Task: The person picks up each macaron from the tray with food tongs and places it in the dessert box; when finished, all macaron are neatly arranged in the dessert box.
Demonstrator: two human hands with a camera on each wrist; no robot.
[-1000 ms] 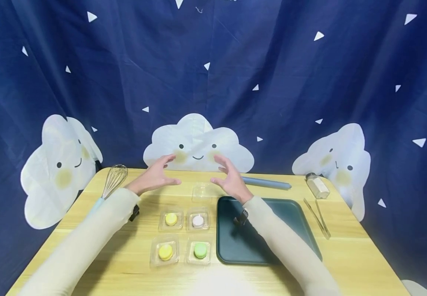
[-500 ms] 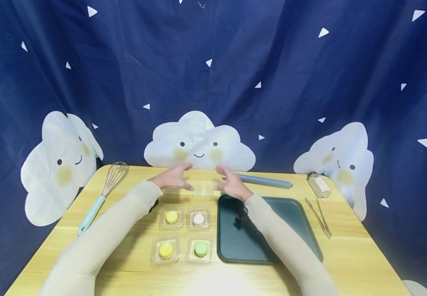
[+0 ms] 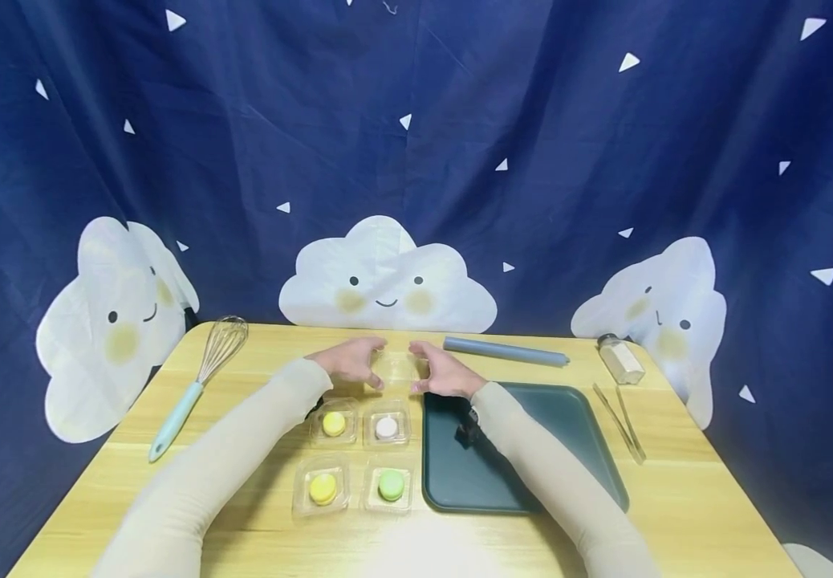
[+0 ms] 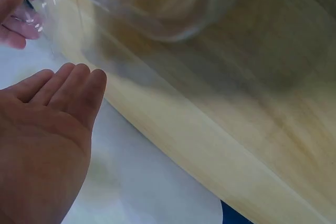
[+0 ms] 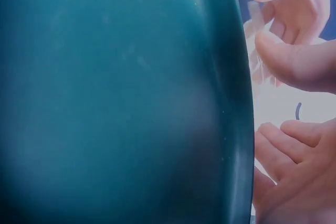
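Observation:
At the back of the table, a clear plastic box (image 3: 396, 368) stands between my two hands. My left hand (image 3: 351, 360) is at its left side, thumb towards me and fingers stretched along the far side. In the left wrist view the left hand's fingers (image 4: 68, 90) are straight. Opposite it, my right hand (image 3: 449, 371) is spread at the box's right side, over the back left corner of the dark green tray (image 3: 514, 498). In the right wrist view the right thumb (image 5: 294, 66) stands apart from the fingers.
Nearer me, clear boxes hold yellow macarons (image 3: 333, 424), a white macaron (image 3: 387, 428) and a green macaron (image 3: 391, 485). A whisk (image 3: 193, 401) lies left. A grey-blue rolling pin (image 3: 506, 352) lies behind the tray; a jar (image 3: 620, 360) and tongs (image 3: 622, 425) are to the right.
My left hand has moved right and slightly down to the clear box. My right hand has lowered a little beside it, and the gap between the hands has narrowed.

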